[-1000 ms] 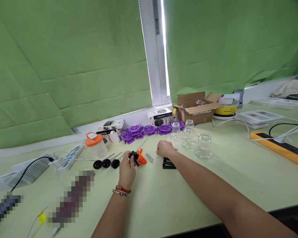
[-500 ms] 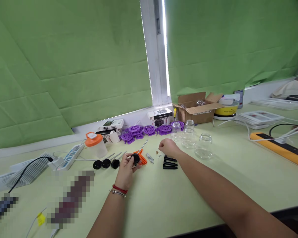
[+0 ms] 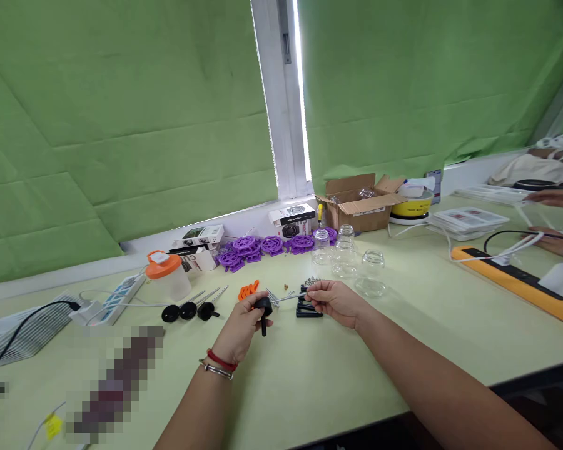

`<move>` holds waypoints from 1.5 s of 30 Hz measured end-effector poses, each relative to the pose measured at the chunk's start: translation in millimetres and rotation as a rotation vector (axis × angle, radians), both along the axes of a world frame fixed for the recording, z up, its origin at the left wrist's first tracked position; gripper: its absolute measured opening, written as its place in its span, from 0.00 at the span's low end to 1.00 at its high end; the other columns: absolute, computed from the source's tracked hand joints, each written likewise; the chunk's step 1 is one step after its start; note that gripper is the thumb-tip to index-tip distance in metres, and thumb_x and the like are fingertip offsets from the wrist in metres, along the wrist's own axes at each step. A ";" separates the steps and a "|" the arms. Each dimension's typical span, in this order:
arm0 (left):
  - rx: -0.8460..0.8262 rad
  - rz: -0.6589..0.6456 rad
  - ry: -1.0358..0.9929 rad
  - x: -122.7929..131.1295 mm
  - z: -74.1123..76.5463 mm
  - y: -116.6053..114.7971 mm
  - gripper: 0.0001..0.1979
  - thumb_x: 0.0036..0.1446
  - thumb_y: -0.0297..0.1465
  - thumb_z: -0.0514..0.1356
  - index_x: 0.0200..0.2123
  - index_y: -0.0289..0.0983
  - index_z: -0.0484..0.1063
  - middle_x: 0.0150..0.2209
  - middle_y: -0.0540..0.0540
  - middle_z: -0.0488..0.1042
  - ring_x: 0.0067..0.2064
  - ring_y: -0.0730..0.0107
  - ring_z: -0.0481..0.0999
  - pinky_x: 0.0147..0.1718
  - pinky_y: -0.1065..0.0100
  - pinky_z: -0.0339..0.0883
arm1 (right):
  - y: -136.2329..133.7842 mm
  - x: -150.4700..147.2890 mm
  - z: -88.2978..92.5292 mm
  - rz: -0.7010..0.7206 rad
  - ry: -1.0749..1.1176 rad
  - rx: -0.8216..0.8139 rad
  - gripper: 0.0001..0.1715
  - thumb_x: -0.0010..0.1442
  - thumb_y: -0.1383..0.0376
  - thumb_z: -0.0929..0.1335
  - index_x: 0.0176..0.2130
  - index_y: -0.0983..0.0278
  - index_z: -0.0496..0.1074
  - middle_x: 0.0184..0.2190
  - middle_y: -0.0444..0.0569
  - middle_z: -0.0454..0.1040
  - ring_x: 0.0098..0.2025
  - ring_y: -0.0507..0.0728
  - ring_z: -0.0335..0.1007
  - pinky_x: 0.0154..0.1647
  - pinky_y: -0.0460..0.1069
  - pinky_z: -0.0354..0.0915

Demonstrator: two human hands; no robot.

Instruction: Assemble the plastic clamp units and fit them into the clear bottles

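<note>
My left hand (image 3: 246, 322) grips a round black cap (image 3: 263, 305) with a thin metal rod (image 3: 288, 297) sticking out to the right. At the rod's far end are the closed fingertips of my right hand (image 3: 331, 300); whether a small part is pinched there too is too small to tell. Black handles (image 3: 308, 314) lie just below the rod. Orange parts (image 3: 248, 290) are behind my left hand, with metal pins (image 3: 271, 294) beside them. Several black caps with rods (image 3: 188, 310) rest to the left. Small screws (image 3: 312, 280) lie behind my right hand.
Glass jars (image 3: 370, 275) stand at the right, purple discs (image 3: 272, 245) along the back. Farther back are an open cardboard box (image 3: 361, 215) and small boxes. An orange-lidded cup (image 3: 169, 275) is at the left. Another person's hands (image 3: 556, 240) are at the far right, near an orange power strip (image 3: 520, 281).
My right hand has come from the small parts to the rod's tip. The rod in my left hand has swung from pointing up to nearly level. Another person's hands show more at the right.
</note>
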State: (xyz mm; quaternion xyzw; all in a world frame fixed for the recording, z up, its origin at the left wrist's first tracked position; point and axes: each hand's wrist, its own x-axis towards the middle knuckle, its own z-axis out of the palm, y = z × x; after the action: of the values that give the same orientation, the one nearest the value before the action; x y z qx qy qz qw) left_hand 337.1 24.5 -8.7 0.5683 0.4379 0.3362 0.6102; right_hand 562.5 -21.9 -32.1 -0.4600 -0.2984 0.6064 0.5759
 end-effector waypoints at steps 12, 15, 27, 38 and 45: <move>0.121 0.049 -0.010 -4.2 -19.5 3.3 0.19 0.46 0.33 0.57 0.44 0.36 0.71 0.42 0.41 0.74 0.34 0.66 0.75 0.36 0.64 0.69 | 5.1 -11.8 -13.7 -0.072 -0.066 0.073 0.11 0.45 0.68 0.74 0.28 0.67 0.70 0.25 0.46 0.74 0.23 0.47 0.66 0.25 0.43 0.65; 0.139 0.022 0.030 -4.2 -21.7 4.0 0.19 0.47 0.33 0.56 0.44 0.36 0.70 0.42 0.41 0.74 0.34 0.65 0.76 0.35 0.63 0.69 | 6.9 -12.1 -14.8 -0.092 -0.047 0.084 0.10 0.45 0.68 0.74 0.28 0.67 0.70 0.25 0.46 0.74 0.24 0.47 0.67 0.25 0.43 0.65; 0.032 -0.171 -0.005 -5.0 -29.3 4.2 0.19 0.48 0.39 0.62 0.42 0.36 0.69 0.30 0.49 0.72 0.29 0.71 0.74 0.32 0.67 0.66 | 4.8 -6.5 -12.5 -0.038 -0.036 -0.005 0.08 0.48 0.72 0.73 0.27 0.67 0.68 0.21 0.46 0.73 0.23 0.49 0.69 0.25 0.44 0.68; 0.143 -0.362 0.159 -15.3 -20.7 2.2 0.11 0.48 0.34 0.64 0.33 0.34 0.69 0.22 0.55 0.64 0.23 0.80 0.63 0.23 0.75 0.57 | -8.1 -1.4 -10.7 0.294 -0.165 -0.105 0.06 0.50 0.74 0.70 0.29 0.68 0.67 0.23 0.50 0.76 0.24 0.53 0.74 0.22 0.45 0.69; 0.164 -0.328 0.199 -15.2 -25.2 5.1 0.12 0.51 0.36 0.62 0.36 0.36 0.66 0.23 0.54 0.64 0.25 0.78 0.62 0.24 0.75 0.56 | -5.6 -6.4 -15.8 0.182 -0.118 -0.082 0.04 0.54 0.75 0.68 0.30 0.69 0.67 0.23 0.50 0.75 0.24 0.52 0.73 0.27 0.46 0.70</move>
State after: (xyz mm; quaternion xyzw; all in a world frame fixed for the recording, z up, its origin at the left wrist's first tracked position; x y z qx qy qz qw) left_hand 321.8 29.5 -33.9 0.7101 0.3689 0.2089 0.5622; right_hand 556.1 -27.5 -47.9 -0.4891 -0.3471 0.6397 0.4808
